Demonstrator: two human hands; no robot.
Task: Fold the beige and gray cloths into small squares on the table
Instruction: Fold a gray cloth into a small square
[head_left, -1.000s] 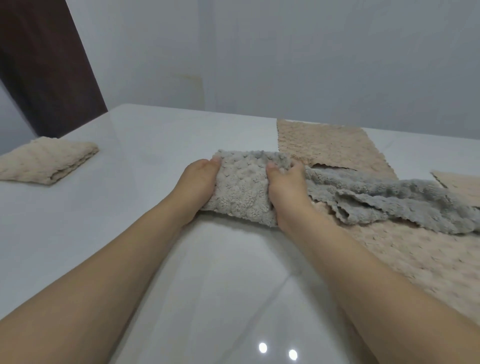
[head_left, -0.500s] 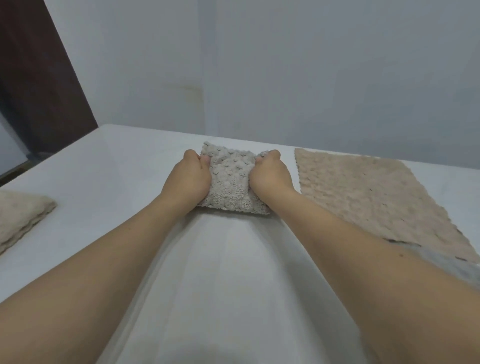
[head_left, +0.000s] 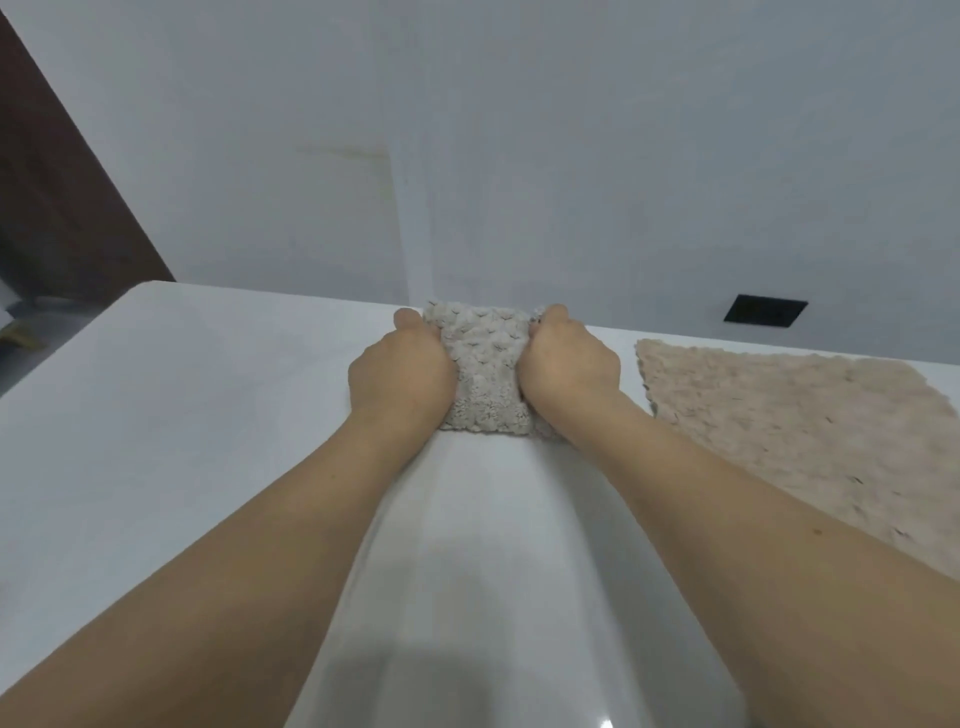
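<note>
A gray textured cloth (head_left: 483, 364), folded into a small thick square, lies on the white table (head_left: 208, 415) near its far edge. My left hand (head_left: 400, 374) grips the square's left side. My right hand (head_left: 569, 364) grips its right side, fingers curled over the far corner. A beige cloth (head_left: 795, 431) lies spread flat on the table to the right, a short gap from my right hand. Its near right part runs out of the frame.
A pale wall stands right behind the table's far edge, with a black wall plate (head_left: 764, 310) at the right. A dark brown door (head_left: 57, 197) is at the far left. Bare table surface stretches to the left and toward me.
Both hands have pushed the folded gray cloth away from me, toward the far edge. The view has tilted up; the folded beige cloth at the left and the loose gray cloth have left the frame.
</note>
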